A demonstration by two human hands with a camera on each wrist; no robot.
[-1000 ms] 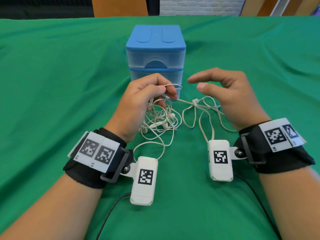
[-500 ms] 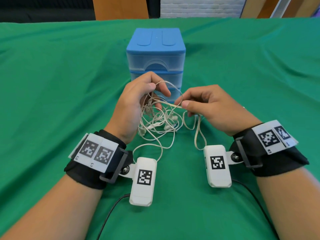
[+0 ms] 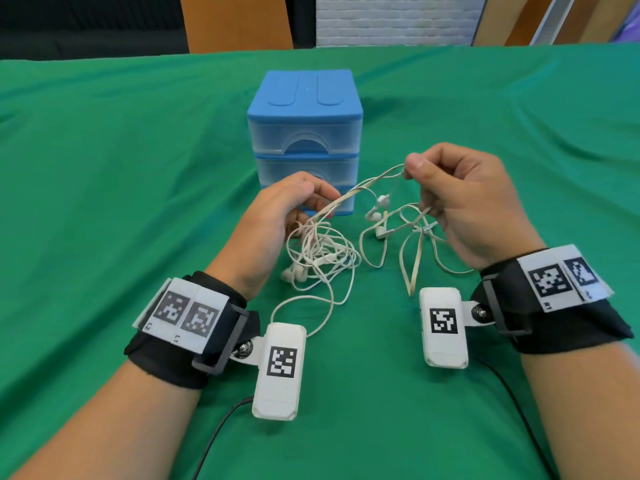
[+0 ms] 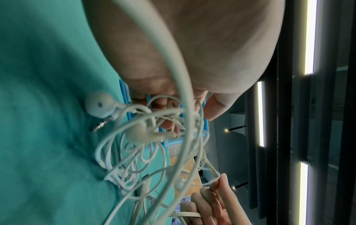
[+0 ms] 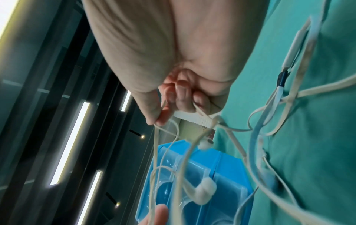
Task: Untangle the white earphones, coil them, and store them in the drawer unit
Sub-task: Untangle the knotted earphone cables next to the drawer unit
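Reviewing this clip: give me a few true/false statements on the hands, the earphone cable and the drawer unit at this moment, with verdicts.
1. Both hands hold earphone cable. True: the left hand and right hand each pinch the white earphones.
2. A drawer of the drawer unit is pulled open. False: all drawers visible are shut.
3. The cable is neatly coiled. False: it is a loose tangle.
4. The green cloth lies under the drawer unit. True.
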